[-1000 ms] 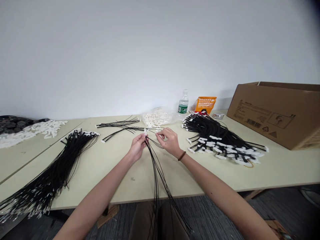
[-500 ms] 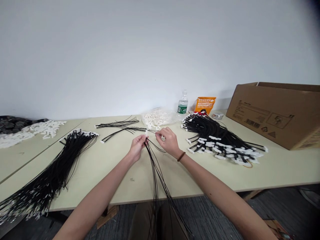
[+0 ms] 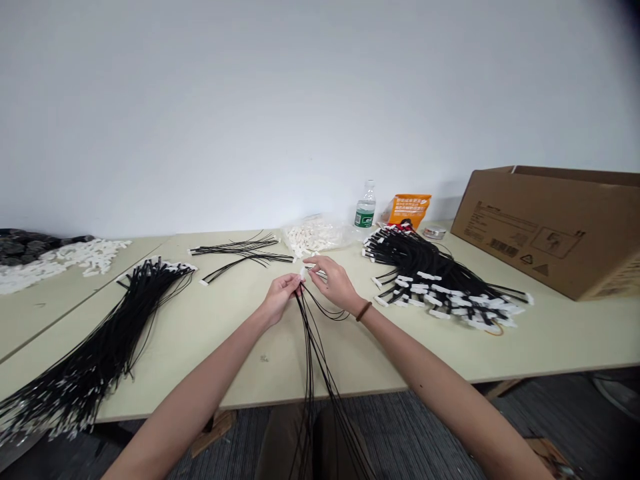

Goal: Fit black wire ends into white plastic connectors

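Observation:
My left hand (image 3: 281,296) pinches a small white connector (image 3: 303,272), from which thin black wires (image 3: 313,353) hang over the table's front edge. Beside it, my right hand (image 3: 333,283) is closed with thumb and forefinger together close to the connector's upper end. Some of the wires loop round below the right hand and come up into its fingers. The exact wire end at the fingertips is too small to make out. Behind both hands lies a clear plastic bag (image 3: 320,235) of white connectors.
Wired bundles lie at left (image 3: 115,327) and right (image 3: 425,267); a few loose harnesses (image 3: 240,252) lie behind the hands. White pieces (image 3: 95,257) are piled far left. A water bottle (image 3: 366,205), orange packet (image 3: 409,210) and cardboard box (image 3: 540,230) stand at the back right.
My left hand and the connector have shifted slightly right. My right hand's fingers have come in against the connector's upper end, and the wire loop beneath has swung right.

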`<state>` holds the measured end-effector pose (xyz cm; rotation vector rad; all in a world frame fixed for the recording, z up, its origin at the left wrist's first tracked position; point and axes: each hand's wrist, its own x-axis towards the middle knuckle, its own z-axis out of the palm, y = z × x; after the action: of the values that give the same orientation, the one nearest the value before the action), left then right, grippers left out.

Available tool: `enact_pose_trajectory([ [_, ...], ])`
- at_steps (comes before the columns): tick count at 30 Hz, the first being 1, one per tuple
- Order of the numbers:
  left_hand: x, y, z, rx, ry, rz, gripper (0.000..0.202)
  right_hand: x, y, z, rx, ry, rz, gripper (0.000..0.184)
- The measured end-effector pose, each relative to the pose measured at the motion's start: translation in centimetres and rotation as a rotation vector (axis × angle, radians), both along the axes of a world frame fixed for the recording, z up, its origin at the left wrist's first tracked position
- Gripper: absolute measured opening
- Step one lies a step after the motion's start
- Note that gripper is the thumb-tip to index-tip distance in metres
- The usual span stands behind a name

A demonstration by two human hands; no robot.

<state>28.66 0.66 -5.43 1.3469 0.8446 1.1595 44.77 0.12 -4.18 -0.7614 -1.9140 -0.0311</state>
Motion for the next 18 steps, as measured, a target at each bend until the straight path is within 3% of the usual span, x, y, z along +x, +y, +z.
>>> enact_pose_trajectory([
  [6, 0.03, 0.02, -0.12, 0.002, 0.002, -0.018, 0.035, 0.1, -0.05, 0.08, -0.139, 0.016, 0.094, 0.01],
  [18, 0.1, 0.09, -0.1, -0.028, -0.051, 0.03, 0.032, -0.07, 0.34, -0.15, -0.042, 0.065, 0.05, 0.007],
])
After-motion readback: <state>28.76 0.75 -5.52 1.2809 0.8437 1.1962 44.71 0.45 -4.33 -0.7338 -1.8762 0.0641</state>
